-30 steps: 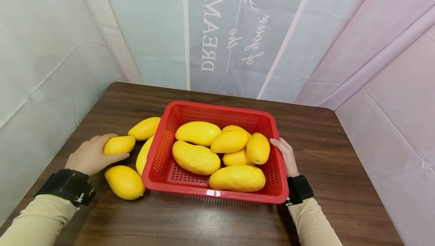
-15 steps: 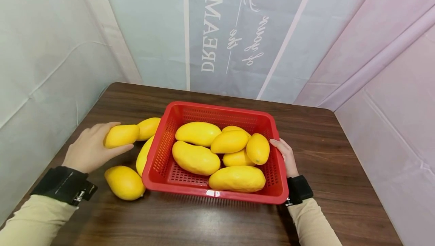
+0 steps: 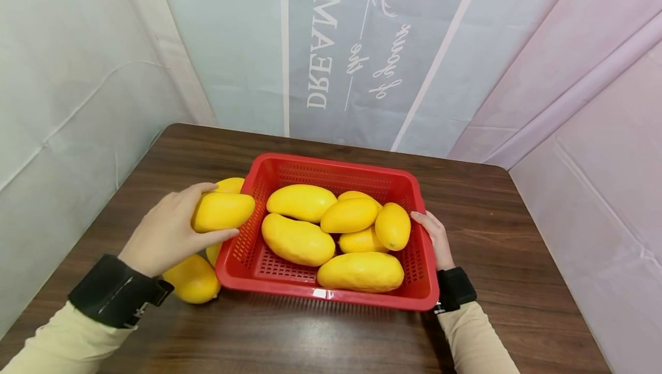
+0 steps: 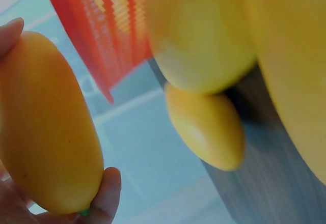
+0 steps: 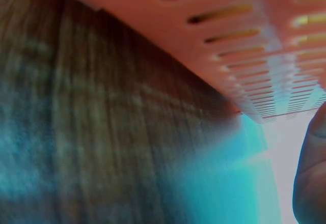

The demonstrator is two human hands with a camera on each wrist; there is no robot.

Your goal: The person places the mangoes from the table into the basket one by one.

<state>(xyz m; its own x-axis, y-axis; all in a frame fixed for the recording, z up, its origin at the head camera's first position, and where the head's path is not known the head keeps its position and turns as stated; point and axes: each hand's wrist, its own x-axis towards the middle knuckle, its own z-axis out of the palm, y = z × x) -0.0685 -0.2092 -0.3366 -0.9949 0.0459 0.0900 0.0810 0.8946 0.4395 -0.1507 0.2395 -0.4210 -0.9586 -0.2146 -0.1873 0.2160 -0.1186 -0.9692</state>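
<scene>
A yellow mango [image 3: 223, 212] is held by my left hand [image 3: 164, 233], fingers over its far side and thumb along its near side. It hangs above the left edge of the red plastic basket [image 3: 331, 162]. The left wrist view shows this mango [image 4: 46, 127] pinched at both ends, its green stem tip beside a fingertip. My right hand [image 3: 438, 239] grips the basket's right rim, thumb on top; its other fingers are hidden. Several mangoes [image 3: 299, 240] lie in the basket, some stacked toward the right.
Left of the basket, a mango [image 3: 193, 282] lies on the dark wooden table [image 3: 320, 342]. Another mango [image 3: 231, 185] sits farther back, and one more is mostly hidden behind the left hand. Cloth-covered walls [image 3: 67, 75] stand behind and beside the table.
My left hand has lifted the mango off the table and carried it right, up to the basket's left rim. The right hand and the basket have stayed put.
</scene>
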